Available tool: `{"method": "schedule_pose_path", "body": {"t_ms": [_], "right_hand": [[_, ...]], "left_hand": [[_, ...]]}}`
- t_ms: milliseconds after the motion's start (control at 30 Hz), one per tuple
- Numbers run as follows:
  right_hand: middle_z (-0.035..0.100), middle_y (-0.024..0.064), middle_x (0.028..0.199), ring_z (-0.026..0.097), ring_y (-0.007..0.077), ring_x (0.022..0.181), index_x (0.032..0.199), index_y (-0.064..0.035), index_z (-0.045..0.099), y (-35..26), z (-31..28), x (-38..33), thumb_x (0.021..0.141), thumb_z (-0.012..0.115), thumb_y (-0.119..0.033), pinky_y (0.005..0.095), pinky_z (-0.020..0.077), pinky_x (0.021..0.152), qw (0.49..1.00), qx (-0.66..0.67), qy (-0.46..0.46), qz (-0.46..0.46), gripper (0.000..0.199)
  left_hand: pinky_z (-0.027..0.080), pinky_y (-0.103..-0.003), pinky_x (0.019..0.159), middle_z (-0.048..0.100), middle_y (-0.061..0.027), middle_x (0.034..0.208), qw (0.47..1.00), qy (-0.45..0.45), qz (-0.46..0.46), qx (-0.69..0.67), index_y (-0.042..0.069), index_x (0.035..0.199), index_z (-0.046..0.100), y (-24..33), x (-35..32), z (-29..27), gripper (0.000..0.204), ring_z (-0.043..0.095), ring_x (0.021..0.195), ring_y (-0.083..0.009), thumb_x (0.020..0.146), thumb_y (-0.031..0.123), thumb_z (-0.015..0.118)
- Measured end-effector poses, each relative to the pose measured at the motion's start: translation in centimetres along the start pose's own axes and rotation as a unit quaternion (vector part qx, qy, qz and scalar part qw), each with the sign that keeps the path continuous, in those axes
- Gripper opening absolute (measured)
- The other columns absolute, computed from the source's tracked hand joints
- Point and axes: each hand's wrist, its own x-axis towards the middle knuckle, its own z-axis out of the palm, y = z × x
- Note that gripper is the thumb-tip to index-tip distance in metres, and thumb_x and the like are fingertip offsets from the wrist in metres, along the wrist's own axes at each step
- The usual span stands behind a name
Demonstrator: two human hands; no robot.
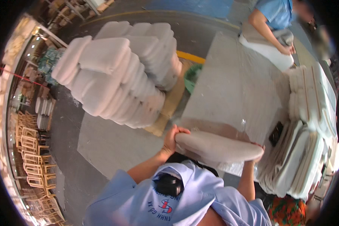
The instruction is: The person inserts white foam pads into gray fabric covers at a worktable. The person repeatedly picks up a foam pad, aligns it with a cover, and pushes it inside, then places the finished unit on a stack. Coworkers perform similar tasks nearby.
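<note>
Here in the head view, the left hand (172, 139) clasps one end of a pale cushion (218, 146), fingers bent over its edge. The right hand (258, 153) grips the other end, its fingers mostly hidden, so how tightly they curl I can't tell. The cushion is at the near end of a broad grey table (237, 94), whose top shows faint scuffs; whether the two touch, I can't tell. At the far right corner, a co-worker (271, 26) in blue bends over a white piece (265, 52). Down the right side, pale stacks (309, 101) crowd in. Left of the table there's a green bin (192, 77), then tall cushion piles (116, 79) on the dark floor (66, 124), and wooden chair frames (33, 160) line the far left.
</note>
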Motion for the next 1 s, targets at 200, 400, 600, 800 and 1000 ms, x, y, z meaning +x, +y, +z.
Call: {"method": "schedule_pose_path", "body": {"t_ms": [200,400,600,800,1000], "right_hand": [[0.077,0.0174,0.102,0.072,0.0373,0.098,0.098,-0.0052,0.072,1.0,0.0,-0.5,0.106,0.053,-0.041,0.0558,0.0559,0.094,0.995,0.069,-0.070,0.031,0.042],[0.076,0.0213,0.114,0.071,0.0330,0.108,0.109,-0.0001,0.072,-1.9,0.7,-5.2,0.109,0.051,-0.039,0.0466,0.0528,0.102,0.995,0.006,-0.044,0.087,0.044],[0.075,0.0187,0.123,0.069,0.0280,0.115,0.127,0.0045,0.071,-8.1,5.0,-8.7,0.111,0.050,-0.056,0.0408,0.0504,0.107,0.867,-0.422,-0.189,0.184,0.066],[0.061,0.0241,0.148,0.062,0.0380,0.136,0.157,-0.0019,0.046,-10.8,21.6,-12.7,0.073,0.096,-0.033,0.0439,0.0481,0.115,0.583,-0.702,-0.407,-0.046,0.102],[0.066,0.0270,0.137,0.070,0.0434,0.119,0.157,-0.0059,0.046,-8.8,22.3,-17.1,0.081,0.080,-0.023,0.0474,0.0571,0.102,0.638,-0.703,-0.301,-0.088,0.085]], "left_hand": [[0.050,-0.040,0.106,0.078,-0.0158,0.112,1.000,0.004,-0.006,-0.022,-0.001,0.110,0.075,0.6,0.6,0.5,0.077,0.070,0.107,-0.0259,0.113,0.059,0.028],[0.054,-0.042,0.097,0.078,-0.0180,0.098,0.998,0.026,0.038,-0.044,0.000,0.095,0.075,3.7,1.9,0.6,0.077,0.072,0.096,-0.0276,0.113,0.058,0.028],[0.055,-0.038,0.077,0.073,-0.0161,0.077,0.988,0.099,0.100,-0.062,0.004,0.078,0.068,8.7,7.7,1.7,0.077,0.068,0.074,-0.0239,0.112,0.060,0.028],[0.053,-0.034,0.074,0.072,-0.0128,0.073,0.978,0.026,0.179,0.107,0.004,0.074,0.068,12.2,9.9,13.0,0.079,0.064,0.069,-0.0195,0.113,0.060,0.029],[0.045,-0.035,0.105,0.072,-0.0102,0.123,0.971,-0.068,0.223,0.051,0.002,0.118,0.073,11.0,11.0,18.3,0.044,0.062,0.115,-0.0190,0.114,0.040,0.051]]}}
